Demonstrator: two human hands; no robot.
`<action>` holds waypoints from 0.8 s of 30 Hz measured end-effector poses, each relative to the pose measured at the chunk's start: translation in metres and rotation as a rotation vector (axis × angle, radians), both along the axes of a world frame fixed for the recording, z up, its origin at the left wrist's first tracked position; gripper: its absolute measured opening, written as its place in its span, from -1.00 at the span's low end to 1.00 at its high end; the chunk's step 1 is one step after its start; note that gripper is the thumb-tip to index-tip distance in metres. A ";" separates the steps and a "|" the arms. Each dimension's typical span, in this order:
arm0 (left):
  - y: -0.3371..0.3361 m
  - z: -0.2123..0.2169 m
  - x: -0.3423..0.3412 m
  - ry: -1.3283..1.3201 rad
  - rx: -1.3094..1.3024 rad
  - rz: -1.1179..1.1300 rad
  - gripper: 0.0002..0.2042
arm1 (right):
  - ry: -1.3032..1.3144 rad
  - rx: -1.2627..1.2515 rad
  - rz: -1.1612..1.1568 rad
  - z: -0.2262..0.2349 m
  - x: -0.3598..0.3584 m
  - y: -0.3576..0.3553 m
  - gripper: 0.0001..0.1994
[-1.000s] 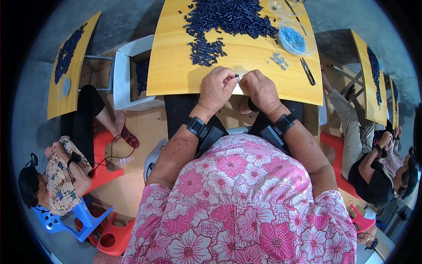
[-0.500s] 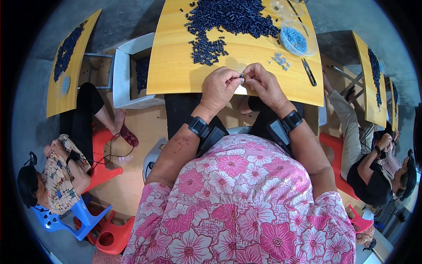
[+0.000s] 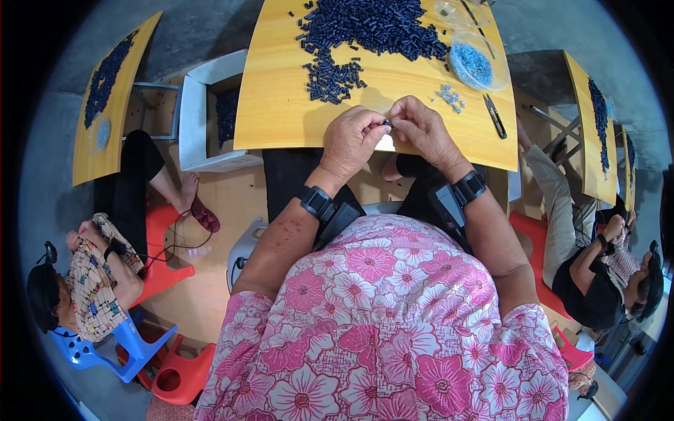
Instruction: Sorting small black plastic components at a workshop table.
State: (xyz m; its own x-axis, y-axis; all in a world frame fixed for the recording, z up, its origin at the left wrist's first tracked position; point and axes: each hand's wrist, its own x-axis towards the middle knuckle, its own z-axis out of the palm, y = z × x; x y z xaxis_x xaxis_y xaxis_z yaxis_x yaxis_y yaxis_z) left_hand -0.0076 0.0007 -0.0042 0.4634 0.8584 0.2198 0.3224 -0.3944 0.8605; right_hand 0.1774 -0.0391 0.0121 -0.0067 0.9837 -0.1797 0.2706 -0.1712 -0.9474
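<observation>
Over the near edge of the yellow wooden table (image 3: 274, 116), the left hand (image 3: 349, 138) pinches one small dark cylindrical piece (image 3: 387, 122); the right hand (image 3: 426, 132) curls beside it, grip unclear. This piece seems unfinished; a large dark-blue pile of little cylinders (image 3: 375, 29) remains.

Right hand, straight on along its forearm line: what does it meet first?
Right hand: likely the pile of dark pieces, across the yellow tabletop. Height is unclear, so it might pass above them.
</observation>
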 end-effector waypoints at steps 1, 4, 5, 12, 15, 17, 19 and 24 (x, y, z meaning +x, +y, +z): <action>0.000 -0.001 0.001 -0.013 0.008 0.008 -0.91 | 0.000 -0.001 0.000 -0.001 -0.001 0.000 -0.84; 0.000 -0.002 0.000 -0.010 0.011 0.016 -0.91 | 0.017 0.044 0.031 -0.006 -0.003 0.000 -0.89; 0.001 -0.003 0.000 0.005 0.008 0.017 -0.91 | 0.027 0.056 0.027 -0.009 -0.004 0.000 -0.89; 0.000 -0.006 0.003 -0.044 -0.004 0.082 -0.89 | 0.303 -0.024 -0.162 -0.014 -0.008 -0.007 -0.78; 0.000 -0.005 0.002 -0.050 0.005 0.073 -0.91 | 0.305 -0.098 -0.175 -0.010 -0.008 -0.010 -0.79; 0.000 -0.007 0.003 -0.065 -0.005 0.091 -0.91 | 0.300 -0.064 -0.192 -0.016 -0.009 -0.011 -0.80; 0.000 -0.008 0.003 -0.059 0.006 0.097 -0.89 | 0.296 -0.030 -0.206 -0.014 -0.013 -0.011 -0.81; 0.000 -0.008 0.003 -0.073 0.006 0.105 -0.88 | 0.241 -0.054 -0.234 -0.014 -0.017 -0.012 -0.83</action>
State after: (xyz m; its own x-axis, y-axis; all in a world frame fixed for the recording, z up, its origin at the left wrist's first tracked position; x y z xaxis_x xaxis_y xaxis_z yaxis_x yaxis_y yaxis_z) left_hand -0.0050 0.0006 -0.0121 0.3534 0.9002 0.2546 0.2989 -0.3666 0.8811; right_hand 0.1607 -0.0508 -0.0019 0.1698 0.9528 -0.2518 -0.0123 -0.2535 -0.9673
